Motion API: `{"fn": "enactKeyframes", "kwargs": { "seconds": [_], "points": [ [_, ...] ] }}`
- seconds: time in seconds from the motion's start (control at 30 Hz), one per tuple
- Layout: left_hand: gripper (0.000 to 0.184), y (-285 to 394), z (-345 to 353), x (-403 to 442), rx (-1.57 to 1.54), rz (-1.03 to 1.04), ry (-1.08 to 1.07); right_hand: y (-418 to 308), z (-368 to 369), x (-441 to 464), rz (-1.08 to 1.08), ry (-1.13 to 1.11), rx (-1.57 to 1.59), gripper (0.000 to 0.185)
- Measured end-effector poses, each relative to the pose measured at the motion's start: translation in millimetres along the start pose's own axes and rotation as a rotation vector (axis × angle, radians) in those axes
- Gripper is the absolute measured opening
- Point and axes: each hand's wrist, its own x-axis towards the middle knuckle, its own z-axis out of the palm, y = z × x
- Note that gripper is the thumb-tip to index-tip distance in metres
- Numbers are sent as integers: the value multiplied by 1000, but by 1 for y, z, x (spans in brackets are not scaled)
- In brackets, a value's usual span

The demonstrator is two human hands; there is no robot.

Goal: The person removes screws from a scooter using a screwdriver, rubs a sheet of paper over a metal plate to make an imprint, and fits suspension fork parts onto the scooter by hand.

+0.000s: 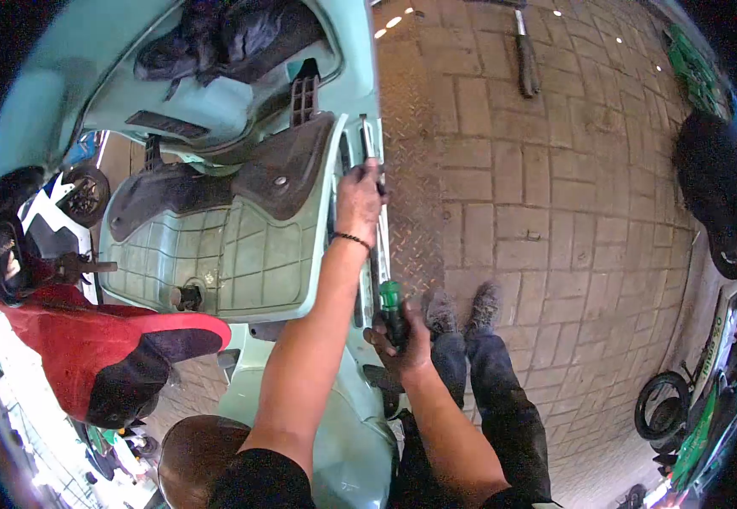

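My right hand (404, 339) is closed around the green and black handle of a screwdriver (391, 297). Its thin metal shaft points away from me along the side of a light-green scooter body (339, 441). Farther up that side, my left hand (360, 202), with a dark beaded bracelet at the wrist, has its fingers curled at the scooter's edge. What lies inside those fingers is mostly hidden. A narrow metal and black piece (367, 131) shows just beyond them. Beside my left hand is the scooter's footboard, with a dark grey mat (288, 174) over part of it.
A long tool with a black handle (527, 68) lies on the brick paving (555, 195). A rusty patterned metal plate (411, 220) borders the scooter. Red and black bodywork (105, 339) stands at left, and a dark seat-like shape (712, 170) at right. Dark cloth-like items (232, 38) sit up front.
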Motion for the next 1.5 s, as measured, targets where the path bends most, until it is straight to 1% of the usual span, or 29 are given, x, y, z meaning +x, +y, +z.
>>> {"fn": "enactKeyframes", "kwargs": {
  "seconds": [0.07,0.1,0.13,0.17,0.2,0.23,0.3,0.33,0.37,0.4,0.47,0.5,0.57,0.6,0.67,0.73,0.8,0.83,0.87,0.93,1.0,1.1,1.23,1.3,1.33,1.37,1.4,1.43,1.5],
  "points": [
    [39,2,-8,-9,118,-50,54,-11,-12,-10,-44,19,-205,34],
    [37,-17,-13,-2,-45,-115,85,-20,-16,-22,-50,60,-224,31],
    [29,-26,-22,-2,108,-38,55,-31,-22,-35,-50,102,-245,29],
    [26,-26,-20,-7,-109,-78,45,-42,-34,-48,-99,156,-258,32],
    [24,-28,-19,-14,-322,-122,34,-63,-38,-68,-46,180,-456,38],
    [25,-40,-23,-16,-111,-10,-39,-80,-49,-86,-93,271,-535,38],
    [23,-52,-24,-24,-145,47,-189,-110,-87,-118,-164,371,-548,40],
    [25,-44,-16,-35,-359,-160,-181,-134,-91,-139,-73,376,-545,43],
    [26,-40,-9,-46,-329,-123,-206,-145,-73,-156,-233,464,-605,45],
    [25,-17,5,-66,-396,-150,-202,-168,-89,-169,-254,234,-731,43],
    [27,-4,19,-84,-362,-191,-174,-197,-93,-199,-331,255,-942,42],
    [27,2,26,-94,-361,-192,-173,-208,-84,-213,-329,255,-942,42],
    [25,14,40,-113,-536,-270,-113,-225,-69,-237,-320,182,-1149,44],
    [25,18,46,-121,-531,-266,-114,-229,-69,-246,-322,178,-1145,44],
    [26,26,60,-136,-825,-240,-203,-235,-72,-263,-427,99,-1340,47],
    [27,47,74,-160,-867,-197,-260,-245,-69,-276,-390,41,-1376,46],
    [26,62,87,-179,-862,-222,-201,-250,-70,-281,-468,-39,-1409,47],
    [26,74,95,-187,-939,-219,-269,-255,-66,-287,-385,-11,-1428,46],
    [26,76,97,-192,-929,-212,-267,-258,-67,-290,-387,-21,-1419,46],
    [26,79,99,-202,-803,-282,-166,-261,-69,-294,-514,50,-1467,41],
    [26,84,100,-210,-801,-297,-203,-263,-75,-300,-552,55,-1452,40],
    [25,94,107,-223,-761,-251,-123,-269,-82,-308,-565,81,-1444,38],
    [27,107,112,-240,-691,-218,-88,-280,-76,-317,-585,68,-1560,38],
    [32,110,113,-245,-579,-128,-22,-285,-75,-319,-598,53,-1597,38],
    [32,114,114,-248,-579,-125,-23,-287,-75,-319,-623,27,-1623,38],
    [37,119,114,-251,-457,-91,-9,-288,-75,-319,-646,0,-1649,38],
    [42,122,113,-253,-336,-57,6,-288,-77,-320,-649,-4,-1649,38],
    [42,121,110,-253,-337,-53,9,-288,-79,-320,-646,-5,-1592,37],
    [37,117,101,-251,-313,4,-21,-288,-76,-318,-639,-13,-1536,37]
  ]
}}
